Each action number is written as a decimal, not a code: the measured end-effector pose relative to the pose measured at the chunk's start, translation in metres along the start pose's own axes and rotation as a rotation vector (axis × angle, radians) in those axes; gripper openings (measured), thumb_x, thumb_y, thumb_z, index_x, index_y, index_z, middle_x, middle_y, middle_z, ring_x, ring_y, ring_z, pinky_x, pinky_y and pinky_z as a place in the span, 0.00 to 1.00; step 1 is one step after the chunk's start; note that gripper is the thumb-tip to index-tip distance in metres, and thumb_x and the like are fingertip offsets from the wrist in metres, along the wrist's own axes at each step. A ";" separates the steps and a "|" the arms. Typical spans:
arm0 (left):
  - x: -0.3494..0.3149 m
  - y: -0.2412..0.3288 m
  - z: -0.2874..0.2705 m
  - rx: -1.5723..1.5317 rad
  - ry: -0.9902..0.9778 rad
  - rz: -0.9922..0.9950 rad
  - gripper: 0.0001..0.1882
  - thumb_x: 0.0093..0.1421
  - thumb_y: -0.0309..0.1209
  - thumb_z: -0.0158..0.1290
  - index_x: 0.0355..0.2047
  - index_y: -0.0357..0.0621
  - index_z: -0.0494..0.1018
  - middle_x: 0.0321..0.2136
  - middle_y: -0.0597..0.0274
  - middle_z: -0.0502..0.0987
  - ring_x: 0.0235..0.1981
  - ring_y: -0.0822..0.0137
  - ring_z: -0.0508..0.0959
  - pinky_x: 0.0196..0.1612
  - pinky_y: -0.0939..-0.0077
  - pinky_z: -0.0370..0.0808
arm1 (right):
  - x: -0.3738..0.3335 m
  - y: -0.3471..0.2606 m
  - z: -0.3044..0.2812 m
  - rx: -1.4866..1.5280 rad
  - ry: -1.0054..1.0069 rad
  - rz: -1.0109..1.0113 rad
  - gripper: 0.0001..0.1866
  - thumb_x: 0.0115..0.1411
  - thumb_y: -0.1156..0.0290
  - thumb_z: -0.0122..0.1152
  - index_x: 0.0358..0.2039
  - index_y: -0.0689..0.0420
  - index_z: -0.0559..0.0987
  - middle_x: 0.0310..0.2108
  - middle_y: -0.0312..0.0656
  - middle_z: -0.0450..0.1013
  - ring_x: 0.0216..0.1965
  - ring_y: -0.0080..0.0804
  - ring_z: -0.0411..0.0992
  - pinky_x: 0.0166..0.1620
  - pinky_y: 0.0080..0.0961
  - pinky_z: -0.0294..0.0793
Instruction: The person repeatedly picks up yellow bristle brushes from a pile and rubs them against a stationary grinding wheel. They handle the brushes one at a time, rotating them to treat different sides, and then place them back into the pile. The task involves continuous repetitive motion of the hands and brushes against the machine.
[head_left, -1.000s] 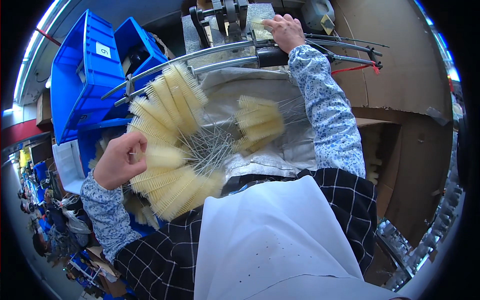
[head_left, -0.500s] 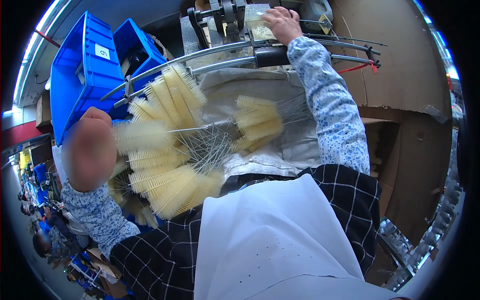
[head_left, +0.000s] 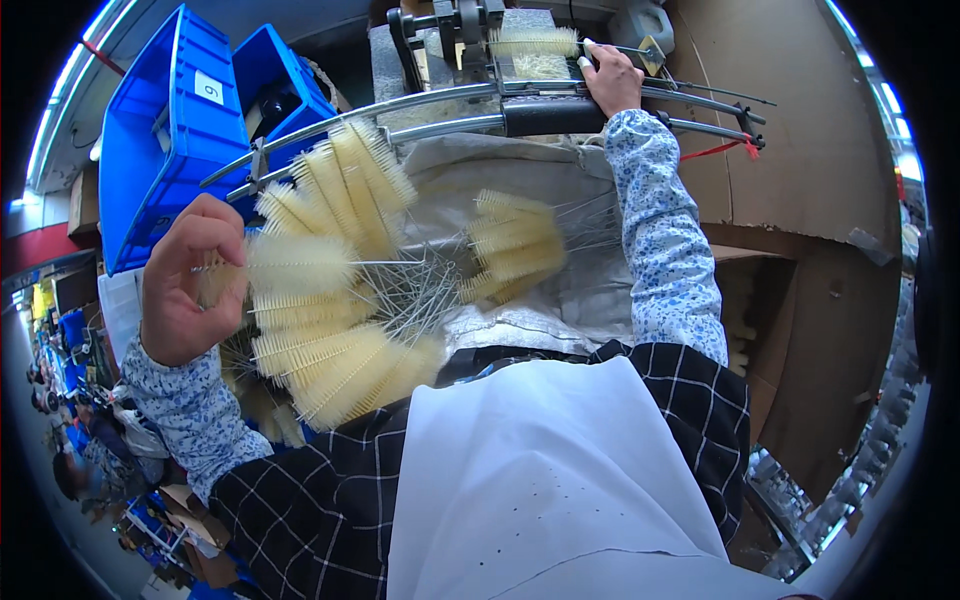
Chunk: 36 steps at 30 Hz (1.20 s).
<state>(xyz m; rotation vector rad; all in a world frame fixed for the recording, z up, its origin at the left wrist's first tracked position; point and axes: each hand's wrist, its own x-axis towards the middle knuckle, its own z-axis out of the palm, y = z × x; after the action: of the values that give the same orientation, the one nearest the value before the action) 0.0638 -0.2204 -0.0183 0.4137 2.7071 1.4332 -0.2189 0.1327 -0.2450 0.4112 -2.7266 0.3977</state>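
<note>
My left hand [head_left: 192, 285] curls its fingers and thumb round the bristled end of a cream bottle brush [head_left: 302, 263], whose wire stem points right. More brushes [head_left: 335, 375] lie under and around it, their looped wire stems [head_left: 415, 300] tangled in the middle of the lap cloth. At the machine [head_left: 462, 40] beyond the rails, my right hand [head_left: 613, 80] is closed at the stem side of another brush [head_left: 535, 41], which lies level with its bristles toward the machine. White coverings show on the thumb and a fingertip of that hand.
Two curved metal rails [head_left: 440, 100] with a black sleeve cross in front of the machine. Blue bins [head_left: 178, 150] stand at the left. Another bundle of brushes [head_left: 515, 240] lies on the pale cloth [head_left: 575, 300]. Cardboard [head_left: 790, 120] walls the right side.
My right hand has moved right and slightly down along the machine, and a bristled brush now shows there. My left hand, blurred before, has turned, still at the brush's end.
</note>
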 end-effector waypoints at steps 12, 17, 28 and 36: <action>-0.003 0.001 -0.002 -0.036 -0.009 0.000 0.14 0.34 0.16 0.45 0.25 0.41 0.64 0.27 0.62 0.62 0.27 0.73 0.62 0.34 0.84 0.59 | -0.007 -0.092 0.009 -0.011 -0.036 0.009 0.10 0.49 0.68 0.54 0.33 0.53 0.75 0.34 0.36 0.71 0.39 0.31 0.69 0.41 0.40 0.62; 0.007 0.003 0.002 -0.026 -0.092 0.027 0.15 0.34 0.17 0.45 0.26 0.40 0.64 0.27 0.61 0.62 0.29 0.72 0.64 0.35 0.83 0.62 | -0.008 -0.136 0.015 -0.020 -0.118 0.047 0.12 0.50 0.69 0.50 0.37 0.52 0.74 0.37 0.35 0.71 0.42 0.33 0.68 0.43 0.41 0.61; 0.011 0.000 0.002 -0.020 -0.112 0.018 0.14 0.36 0.18 0.46 0.28 0.40 0.64 0.29 0.62 0.62 0.30 0.72 0.64 0.37 0.83 0.62 | -0.005 -0.085 0.004 -0.047 -0.091 0.018 0.12 0.50 0.68 0.52 0.37 0.49 0.75 0.36 0.35 0.71 0.39 0.33 0.70 0.41 0.39 0.62; -0.003 -0.013 -0.006 -0.045 0.028 -0.013 0.12 0.40 0.20 0.46 0.28 0.40 0.62 0.29 0.62 0.61 0.32 0.71 0.62 0.39 0.80 0.59 | 0.018 0.032 -0.006 0.123 -0.148 -0.020 0.16 0.52 0.61 0.52 0.42 0.47 0.74 0.38 0.41 0.72 0.40 0.38 0.70 0.43 0.36 0.68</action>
<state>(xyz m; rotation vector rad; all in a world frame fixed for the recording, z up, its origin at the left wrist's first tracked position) 0.0624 -0.2330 -0.0257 0.3757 2.6878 1.5049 -0.2435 0.1595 -0.2397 0.5195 -2.8471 0.5515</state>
